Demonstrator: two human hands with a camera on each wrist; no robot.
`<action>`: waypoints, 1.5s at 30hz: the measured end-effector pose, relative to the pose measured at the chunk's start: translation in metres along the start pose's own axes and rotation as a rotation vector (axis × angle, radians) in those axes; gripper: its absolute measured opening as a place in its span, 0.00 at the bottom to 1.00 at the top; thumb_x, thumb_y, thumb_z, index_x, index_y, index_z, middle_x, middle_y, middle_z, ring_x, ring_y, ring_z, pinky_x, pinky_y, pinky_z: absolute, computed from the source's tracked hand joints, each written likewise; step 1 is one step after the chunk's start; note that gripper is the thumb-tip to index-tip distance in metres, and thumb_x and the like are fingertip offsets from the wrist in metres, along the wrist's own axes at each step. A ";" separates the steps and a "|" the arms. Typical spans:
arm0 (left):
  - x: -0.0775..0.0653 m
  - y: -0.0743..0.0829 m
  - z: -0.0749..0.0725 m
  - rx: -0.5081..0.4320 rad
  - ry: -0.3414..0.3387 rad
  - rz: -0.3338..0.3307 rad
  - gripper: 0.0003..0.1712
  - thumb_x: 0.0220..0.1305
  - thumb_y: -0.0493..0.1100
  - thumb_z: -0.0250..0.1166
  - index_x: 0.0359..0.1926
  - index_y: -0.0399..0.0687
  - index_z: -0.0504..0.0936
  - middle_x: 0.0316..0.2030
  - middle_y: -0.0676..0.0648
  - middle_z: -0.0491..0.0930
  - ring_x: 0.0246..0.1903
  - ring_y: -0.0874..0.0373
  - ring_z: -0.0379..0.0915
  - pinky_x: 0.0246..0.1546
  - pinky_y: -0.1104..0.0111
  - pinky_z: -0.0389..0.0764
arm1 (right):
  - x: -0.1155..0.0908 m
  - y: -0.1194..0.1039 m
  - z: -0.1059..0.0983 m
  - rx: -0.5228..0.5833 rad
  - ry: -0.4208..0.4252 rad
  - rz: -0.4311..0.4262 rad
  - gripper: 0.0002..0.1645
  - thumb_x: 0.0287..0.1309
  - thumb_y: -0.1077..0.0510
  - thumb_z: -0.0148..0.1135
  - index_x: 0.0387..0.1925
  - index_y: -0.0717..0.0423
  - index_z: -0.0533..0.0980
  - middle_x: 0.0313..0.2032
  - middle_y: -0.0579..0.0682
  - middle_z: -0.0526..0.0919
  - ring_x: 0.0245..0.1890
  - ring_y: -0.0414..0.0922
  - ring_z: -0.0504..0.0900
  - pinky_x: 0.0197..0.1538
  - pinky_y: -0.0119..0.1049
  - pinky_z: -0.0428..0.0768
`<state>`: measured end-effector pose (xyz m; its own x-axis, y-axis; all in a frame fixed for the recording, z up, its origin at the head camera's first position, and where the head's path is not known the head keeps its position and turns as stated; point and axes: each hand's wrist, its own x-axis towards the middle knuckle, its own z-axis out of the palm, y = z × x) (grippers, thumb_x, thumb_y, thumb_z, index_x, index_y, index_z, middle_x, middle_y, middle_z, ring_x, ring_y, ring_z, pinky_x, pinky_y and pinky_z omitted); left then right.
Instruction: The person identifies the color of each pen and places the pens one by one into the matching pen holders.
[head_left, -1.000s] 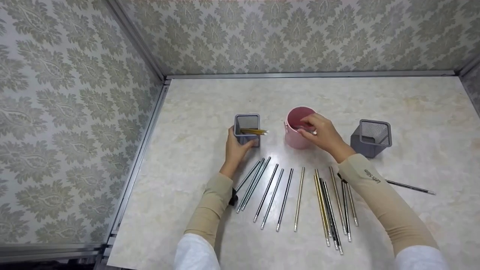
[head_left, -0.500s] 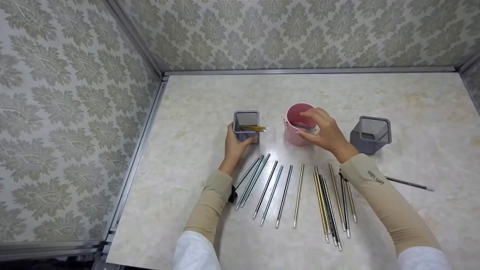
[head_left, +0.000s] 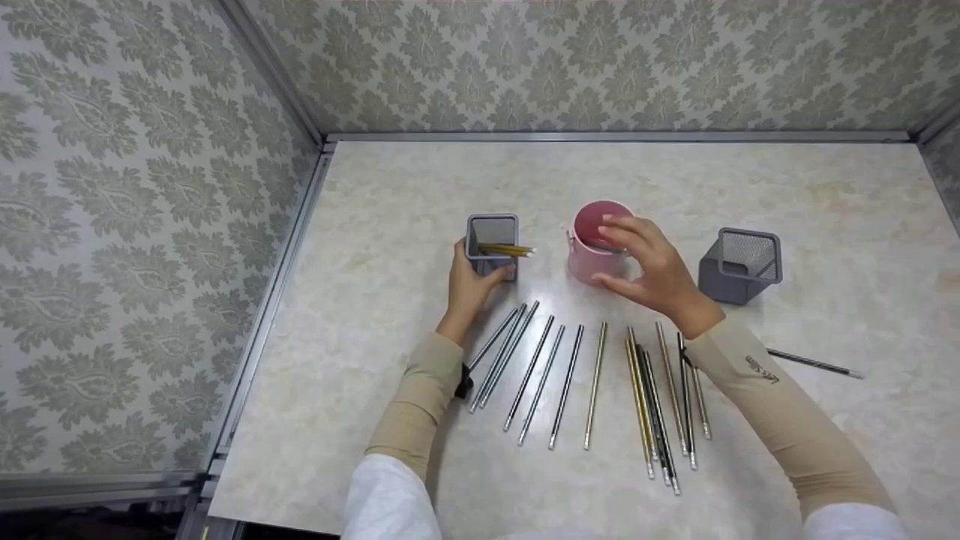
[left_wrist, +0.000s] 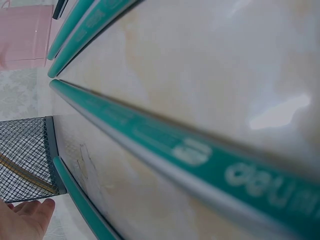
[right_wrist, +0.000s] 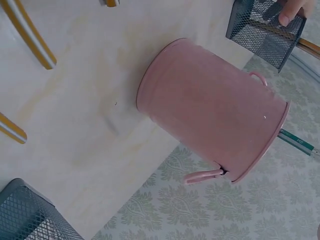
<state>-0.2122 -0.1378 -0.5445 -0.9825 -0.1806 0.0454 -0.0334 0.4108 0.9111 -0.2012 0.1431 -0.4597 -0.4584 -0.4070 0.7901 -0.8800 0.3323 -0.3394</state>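
Observation:
My left hand (head_left: 470, 289) holds a square grey mesh pencil holder (head_left: 492, 262) from the front, thumb on its right side. Yellow pencils (head_left: 504, 249) lean in that holder, their white ends past the rim. To the right stands a pink metal bucket (head_left: 592, 264) with small side handles. A green pencil (right_wrist: 296, 141) pokes out over its rim in the right wrist view. My right hand (head_left: 654, 266) is at the bucket's right side, fingers spread above the rim, thumb apart, nothing between them. In the left wrist view, fingertips (left_wrist: 42, 212) show at the mesh holder's bottom edge.
A second mesh holder (head_left: 739, 266) stands right of the bucket. Several green, black and gold pencils (head_left: 597, 386) lie in a fan in front. One dark pencil (head_left: 817, 364) lies apart beyond the right forearm. Patterned walls (head_left: 510, 67) border the table.
My right hand has let go of the pencil in the pink bucket, its fingers spreading and drawing slightly right. The left hand stays on its holder. The head view has tilted slightly.

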 end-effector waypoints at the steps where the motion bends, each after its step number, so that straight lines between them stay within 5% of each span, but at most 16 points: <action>1: 0.000 0.000 0.000 -0.001 0.003 0.003 0.50 0.47 0.45 0.76 0.67 0.39 0.57 0.63 0.39 0.67 0.65 0.49 0.62 0.68 0.61 0.60 | 0.000 -0.002 0.000 -0.002 -0.001 -0.012 0.32 0.56 0.42 0.64 0.50 0.66 0.75 0.50 0.63 0.77 0.54 0.55 0.74 0.67 0.31 0.65; 26: -0.001 0.000 -0.001 -0.004 0.006 0.009 0.50 0.48 0.47 0.76 0.67 0.39 0.58 0.62 0.40 0.69 0.64 0.49 0.63 0.67 0.60 0.62 | -0.008 -0.031 0.013 0.034 -0.037 -0.225 0.30 0.51 0.46 0.70 0.50 0.63 0.78 0.49 0.61 0.79 0.54 0.54 0.76 0.65 0.37 0.68; 35: -0.001 -0.003 -0.001 -0.016 -0.005 -0.004 0.51 0.47 0.46 0.76 0.67 0.38 0.58 0.62 0.39 0.69 0.65 0.48 0.62 0.68 0.59 0.61 | -0.024 -0.036 0.026 0.019 -0.166 -0.216 0.29 0.53 0.45 0.68 0.48 0.63 0.78 0.47 0.60 0.80 0.49 0.54 0.78 0.65 0.32 0.67; 45: 0.001 -0.001 0.000 -0.006 0.010 -0.007 0.51 0.46 0.48 0.76 0.67 0.38 0.59 0.63 0.39 0.69 0.65 0.48 0.62 0.68 0.60 0.60 | -0.039 -0.040 0.042 0.009 -0.246 -0.259 0.21 0.56 0.51 0.66 0.46 0.62 0.79 0.45 0.57 0.81 0.45 0.52 0.80 0.50 0.43 0.79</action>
<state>-0.2135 -0.1387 -0.5447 -0.9803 -0.1927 0.0431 -0.0393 0.4041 0.9138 -0.1531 0.1100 -0.4982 -0.2349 -0.6697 0.7045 -0.9715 0.1842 -0.1489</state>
